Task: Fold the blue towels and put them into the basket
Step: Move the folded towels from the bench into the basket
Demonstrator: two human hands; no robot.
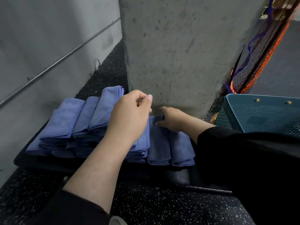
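- On a dark tabletop [29,161] against a concrete pillar [186,51]: folded blue towels [65,120] in a row, stacked in layers on the left side
- Left hand [129,114] over the middle of the row, thumb and fingers pinched together on the upper edge of one folded towel [145,143], lifting that edge
- Right hand [172,119] laid flat, fingers apart, on the two towels at the right end [172,150]; not gripping anything
- Both arms in black sleeves, left one [69,208] pushed back from the forearm
- Teal perforated basket [263,112] at right, just beside the pillar, apart from the towels; no towel visible in the part of it that shows
- Orange and dark netting [253,62] hangs behind the basket
- Speckled black floor [162,205] below the tabletop edge
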